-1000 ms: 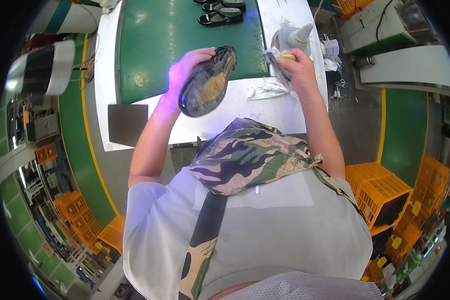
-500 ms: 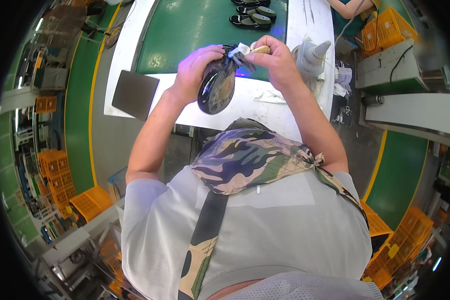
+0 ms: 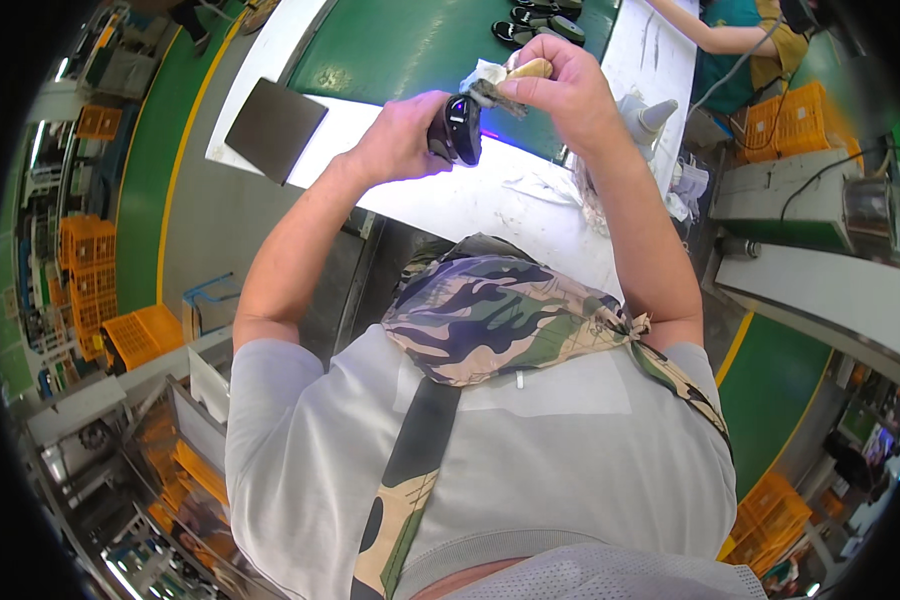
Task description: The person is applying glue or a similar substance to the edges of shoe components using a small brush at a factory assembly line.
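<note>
My left hand (image 3: 400, 140) is wrapped round a glossy black shoe (image 3: 461, 128), held above the near edge of the white table (image 3: 395, 205). The shoe is seen nearly end-on, its far part hidden by my fingers. Just right of it, my right hand (image 3: 568, 95) pinches a crumpled white and dark-stained cloth (image 3: 484, 80). A tan, rounded piece (image 3: 532, 69) shows at those fingers; its kind is unclear. The cloth is close beside the shoe's upper end; whether they touch, I cannot tell.
Several black strapped shoes (image 3: 540, 28) lie on the green belt (image 3: 400, 50). A pale nozzle bottle (image 3: 648, 116) stands right of my right wrist. Crumpled white cloth (image 3: 545, 188) lies nearby. A dark flat panel (image 3: 275, 130) is at left. Another person's arm (image 3: 705, 32) reaches in at upper right.
The shoe has been turned in my left hand, from its long side showing to nearly end-on. My right hand with the cloth has shifted up and right. The whole view has tilted slightly.
</note>
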A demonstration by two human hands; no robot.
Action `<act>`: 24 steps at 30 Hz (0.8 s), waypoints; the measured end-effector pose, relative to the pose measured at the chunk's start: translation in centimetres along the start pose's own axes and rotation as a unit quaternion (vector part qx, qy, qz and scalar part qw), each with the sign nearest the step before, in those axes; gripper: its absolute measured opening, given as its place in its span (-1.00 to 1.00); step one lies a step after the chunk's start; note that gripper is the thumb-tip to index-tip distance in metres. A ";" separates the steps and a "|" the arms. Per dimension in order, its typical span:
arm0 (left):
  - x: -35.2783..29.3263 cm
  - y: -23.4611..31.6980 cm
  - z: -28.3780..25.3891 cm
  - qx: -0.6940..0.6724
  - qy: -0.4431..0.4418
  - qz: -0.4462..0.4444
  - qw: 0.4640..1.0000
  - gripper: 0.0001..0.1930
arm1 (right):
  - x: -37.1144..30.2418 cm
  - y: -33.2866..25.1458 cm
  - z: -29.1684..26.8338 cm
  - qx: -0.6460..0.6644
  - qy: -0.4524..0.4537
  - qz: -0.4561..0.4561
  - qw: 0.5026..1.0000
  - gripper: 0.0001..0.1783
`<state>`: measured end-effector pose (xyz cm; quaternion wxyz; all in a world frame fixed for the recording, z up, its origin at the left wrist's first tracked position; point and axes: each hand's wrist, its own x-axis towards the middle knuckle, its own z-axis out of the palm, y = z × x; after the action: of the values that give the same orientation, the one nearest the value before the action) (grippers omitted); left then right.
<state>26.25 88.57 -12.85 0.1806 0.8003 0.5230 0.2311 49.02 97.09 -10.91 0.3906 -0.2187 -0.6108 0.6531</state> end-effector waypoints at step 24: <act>-17.8 -5.3 -2.5 -0.621 0.097 -0.289 0.722 -0.50 | 4.1 8.7 15.0 -0.070 -0.236 -0.063 0.967 -0.79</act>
<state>14.72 74.35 -16.81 0.6433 0.2920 0.4834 0.5169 33.03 91.29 -16.24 0.2591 -0.0460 -0.7427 0.6157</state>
